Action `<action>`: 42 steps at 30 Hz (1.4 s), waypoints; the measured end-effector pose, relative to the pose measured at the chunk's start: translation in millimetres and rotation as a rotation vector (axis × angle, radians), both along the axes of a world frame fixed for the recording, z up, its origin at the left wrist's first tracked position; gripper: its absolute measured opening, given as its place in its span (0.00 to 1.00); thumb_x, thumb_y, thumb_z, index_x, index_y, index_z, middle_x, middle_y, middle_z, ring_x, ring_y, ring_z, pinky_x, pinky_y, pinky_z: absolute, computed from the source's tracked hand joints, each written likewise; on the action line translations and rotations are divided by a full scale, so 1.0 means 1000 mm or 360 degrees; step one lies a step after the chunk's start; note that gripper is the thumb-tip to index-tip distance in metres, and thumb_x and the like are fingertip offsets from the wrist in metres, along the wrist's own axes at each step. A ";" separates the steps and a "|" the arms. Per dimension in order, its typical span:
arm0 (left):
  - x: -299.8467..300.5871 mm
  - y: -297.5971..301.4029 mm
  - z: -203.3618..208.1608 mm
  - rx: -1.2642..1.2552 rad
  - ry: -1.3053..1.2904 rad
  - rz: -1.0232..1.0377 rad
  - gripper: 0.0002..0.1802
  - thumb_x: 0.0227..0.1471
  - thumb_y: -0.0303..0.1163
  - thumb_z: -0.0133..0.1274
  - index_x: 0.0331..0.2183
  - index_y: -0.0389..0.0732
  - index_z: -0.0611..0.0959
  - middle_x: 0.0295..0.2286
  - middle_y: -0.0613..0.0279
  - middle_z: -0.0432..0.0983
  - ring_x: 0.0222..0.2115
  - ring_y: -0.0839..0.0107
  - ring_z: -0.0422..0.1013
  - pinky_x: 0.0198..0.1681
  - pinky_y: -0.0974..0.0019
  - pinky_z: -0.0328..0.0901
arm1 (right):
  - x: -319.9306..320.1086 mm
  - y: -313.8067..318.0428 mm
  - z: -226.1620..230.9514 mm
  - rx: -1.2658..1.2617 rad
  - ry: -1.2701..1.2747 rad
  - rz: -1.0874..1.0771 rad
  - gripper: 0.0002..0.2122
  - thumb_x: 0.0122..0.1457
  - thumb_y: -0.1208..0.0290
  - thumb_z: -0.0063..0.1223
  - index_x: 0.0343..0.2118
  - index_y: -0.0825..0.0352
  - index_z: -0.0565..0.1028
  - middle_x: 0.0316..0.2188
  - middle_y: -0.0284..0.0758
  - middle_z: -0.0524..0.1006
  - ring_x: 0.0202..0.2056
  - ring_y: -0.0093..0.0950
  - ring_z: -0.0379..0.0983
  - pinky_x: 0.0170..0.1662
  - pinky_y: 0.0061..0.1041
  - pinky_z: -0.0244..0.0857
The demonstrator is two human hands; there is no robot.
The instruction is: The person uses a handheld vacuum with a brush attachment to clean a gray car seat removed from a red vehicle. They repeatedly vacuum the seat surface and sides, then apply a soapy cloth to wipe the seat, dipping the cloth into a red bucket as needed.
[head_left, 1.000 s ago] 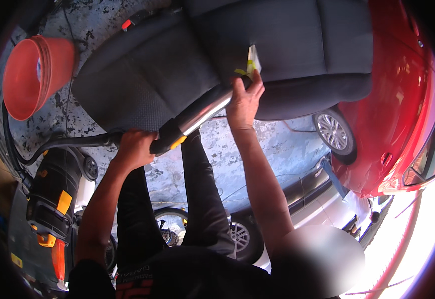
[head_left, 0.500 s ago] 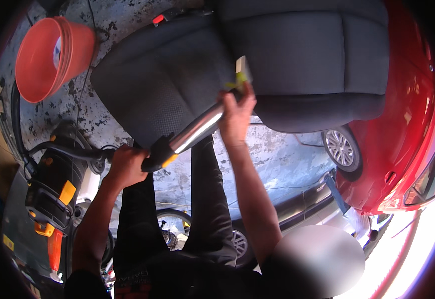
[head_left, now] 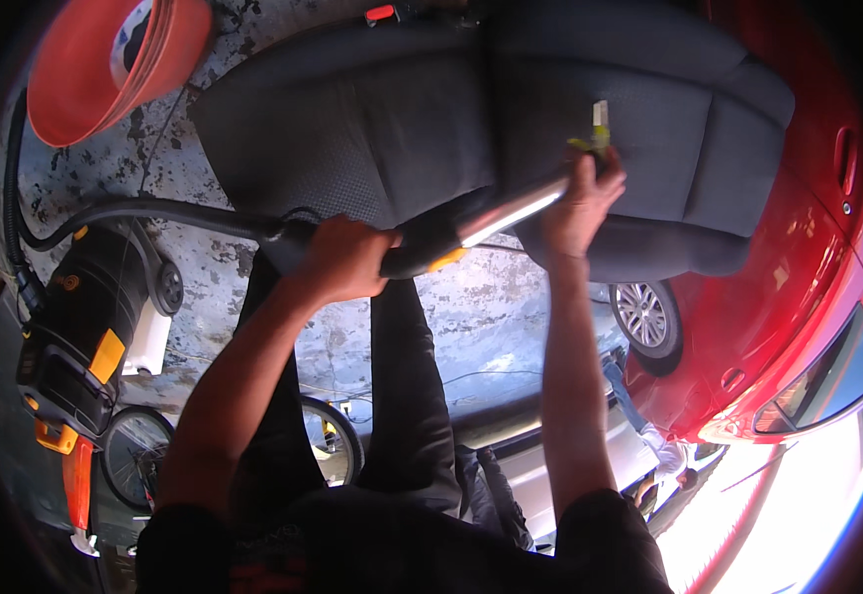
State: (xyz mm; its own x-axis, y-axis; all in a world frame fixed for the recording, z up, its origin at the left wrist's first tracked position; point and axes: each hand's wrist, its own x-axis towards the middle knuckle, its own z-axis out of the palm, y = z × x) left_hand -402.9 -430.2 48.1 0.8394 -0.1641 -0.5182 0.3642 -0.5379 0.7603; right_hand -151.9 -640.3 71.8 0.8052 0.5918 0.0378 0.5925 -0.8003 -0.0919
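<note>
My left hand (head_left: 347, 259) is wrapped round the black handle (head_left: 418, 247) of a vacuum wand, where the hose joins it. My right hand (head_left: 582, 203) grips the far end of the wand's shiny metal tube (head_left: 513, 213). Beyond that hand a narrow nozzle piece (head_left: 601, 124), pale with yellow-green at its base, points away from me over a dark grey car seat (head_left: 639, 109). Whether it touches the fabric I cannot tell. The seat's broad textured section (head_left: 323, 129) stretches off to the left beneath the wand.
A black and yellow vacuum cleaner (head_left: 80, 297) stands at left, its corrugated hose (head_left: 169, 208) running to the handle. An orange-red bucket (head_left: 65, 89) is at far left. A red car (head_left: 748, 327) is on the right; a bicycle wheel (head_left: 137, 455) and another person (head_left: 664, 450) are lower down.
Both hands and the wand have moved right, carrying the nozzle from near the seat's middle seam onto its right section. The view has shifted a little. Both grips stay closed.
</note>
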 end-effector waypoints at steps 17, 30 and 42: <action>-0.158 -0.015 0.011 -0.0006 0.0185 0.0557 0.22 0.40 0.32 0.70 0.42 0.42 0.86 0.33 0.52 0.84 0.36 0.49 0.81 0.43 0.50 0.74 | -0.115 0.007 -0.079 -0.0515 0.0334 0.0351 0.19 0.50 0.76 0.65 0.45 0.49 0.77 0.46 0.41 0.69 0.51 0.46 0.70 0.58 0.52 0.62; -0.058 -0.101 0.035 -0.0795 0.0358 0.2287 0.19 0.55 0.42 0.71 0.28 0.36 0.84 0.16 0.64 0.74 0.17 0.76 0.73 0.25 0.65 0.68 | 0.021 0.166 -0.032 -0.0871 -0.0178 0.1481 0.23 0.59 0.70 0.62 0.57 0.44 0.76 0.52 0.38 0.75 0.54 0.41 0.75 0.60 0.55 0.63; -0.086 -0.298 -0.057 -0.1991 0.0635 0.2886 0.09 0.56 0.27 0.65 0.28 0.36 0.81 0.17 0.67 0.71 0.16 0.73 0.69 0.25 0.64 0.68 | -0.029 0.021 -0.151 -0.0732 0.0123 0.1667 0.09 0.66 0.62 0.55 0.48 0.47 0.79 0.52 0.38 0.71 0.59 0.44 0.68 0.66 0.74 0.55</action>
State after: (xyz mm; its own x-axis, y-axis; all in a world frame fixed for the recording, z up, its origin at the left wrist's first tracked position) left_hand -488.6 -728.2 -8.9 0.3425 0.1431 -0.9285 -0.0634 0.9896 0.1291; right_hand -181.2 -618.9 -79.6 -0.1002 0.9180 -0.3837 0.9932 0.1152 0.0162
